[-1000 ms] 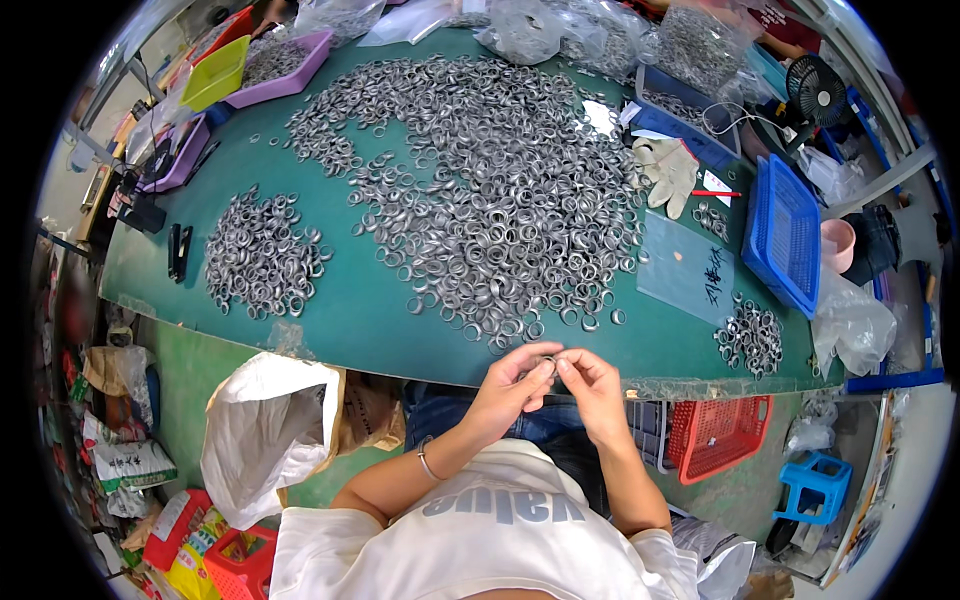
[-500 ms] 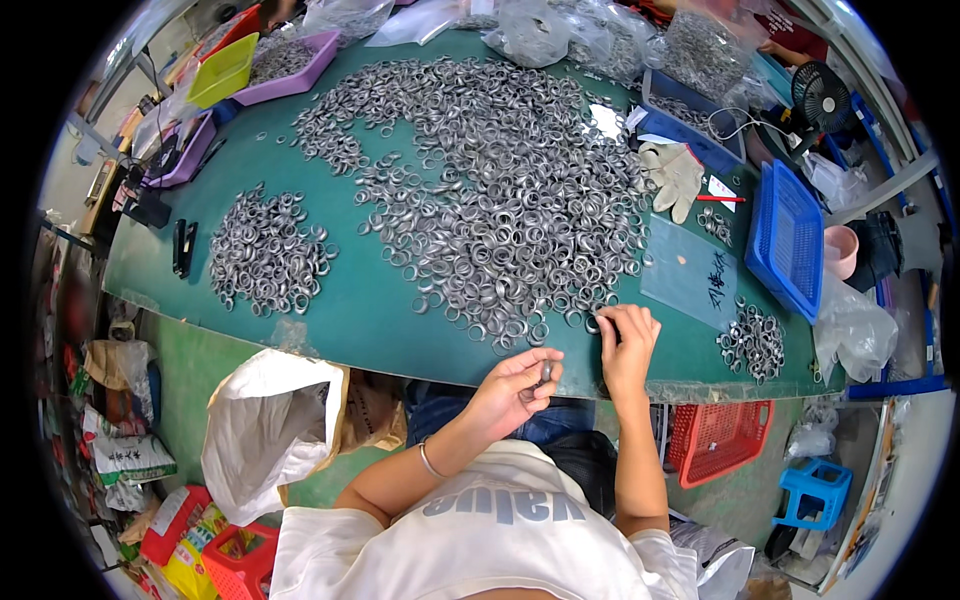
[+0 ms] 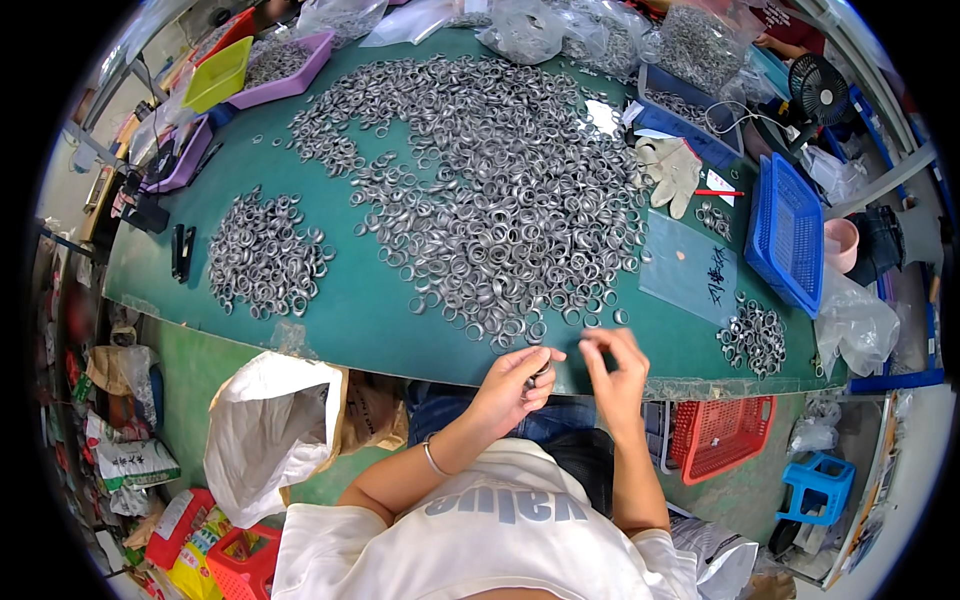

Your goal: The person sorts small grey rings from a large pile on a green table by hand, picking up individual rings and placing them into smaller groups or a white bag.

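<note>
My left hand (image 3: 512,388) is closed around a few grey metal rings (image 3: 541,371), just over the table's near edge. How many it holds is hidden by the fingers. Close by on the right, my right hand (image 3: 616,372) hovers above the green table (image 3: 375,335) with bent fingers. Its fingertips are smeared by motion, so whether a ring is between them does not show. Ahead of both hands spreads a large heap of grey metal rings (image 3: 500,210). A smaller pile of rings (image 3: 268,255) lies on the left, and another little pile of rings (image 3: 752,338) on the right.
Right of the heap lie a clear plastic bag (image 3: 685,262), a work glove (image 3: 668,172) and a red pen (image 3: 719,193), with stacked blue baskets (image 3: 790,235) beyond. A black stapler-like tool (image 3: 182,252) lies at left. Below the edge hangs an open white sack (image 3: 265,435).
My right hand has drawn back from the heap's near edge toward my body and slightly left, nearer to my left hand. The left hand stays almost in place, still holding rings.
</note>
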Tool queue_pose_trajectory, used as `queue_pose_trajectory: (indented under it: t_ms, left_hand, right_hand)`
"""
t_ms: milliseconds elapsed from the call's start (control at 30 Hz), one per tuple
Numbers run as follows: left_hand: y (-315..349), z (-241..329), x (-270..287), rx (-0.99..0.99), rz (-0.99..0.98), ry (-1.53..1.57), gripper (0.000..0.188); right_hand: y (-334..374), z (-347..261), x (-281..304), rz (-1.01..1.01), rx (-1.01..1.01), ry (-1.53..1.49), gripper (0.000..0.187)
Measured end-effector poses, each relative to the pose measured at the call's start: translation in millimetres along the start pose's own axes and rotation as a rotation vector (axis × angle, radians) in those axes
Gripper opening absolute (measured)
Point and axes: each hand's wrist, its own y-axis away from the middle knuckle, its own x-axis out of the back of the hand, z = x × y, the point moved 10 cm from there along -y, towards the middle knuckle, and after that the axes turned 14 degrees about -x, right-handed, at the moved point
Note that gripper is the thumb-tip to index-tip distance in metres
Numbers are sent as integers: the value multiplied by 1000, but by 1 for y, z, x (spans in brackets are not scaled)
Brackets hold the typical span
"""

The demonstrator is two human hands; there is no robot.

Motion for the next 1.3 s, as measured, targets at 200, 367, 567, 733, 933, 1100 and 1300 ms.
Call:
queue_pose_trajectory:
  t_ms: [200,367,567,733,933,1100,1300]
  left_hand:
    - [4,-5,3,41,-12,56,25]
    - [-1,12,1,-219,-7,-222,30]
    - [-2,11,-2,-214,-8,-333,29]
    - [-1,16,1,-166,34,-183,27]
    - [5,1,5,-48,-111,-109,28]
    - [4,17,6,-177,24,-234,29]
    - [6,26,0,-273,11,-217,31]
  right_hand:
    - [-13,6,-10,107,283,562,21]
    - [2,43,-24,-198,-214,-292,8]
    - [26,-26,-33,-194,195,81,7]
    - [6,-10,-12,-49,34,-20,11]
    - [-13,-4,-32,181,237,522,16]
    - [-15,4,-27,99,147,246,15]
    - [20,17,-60,-648,-560,-1194,14]
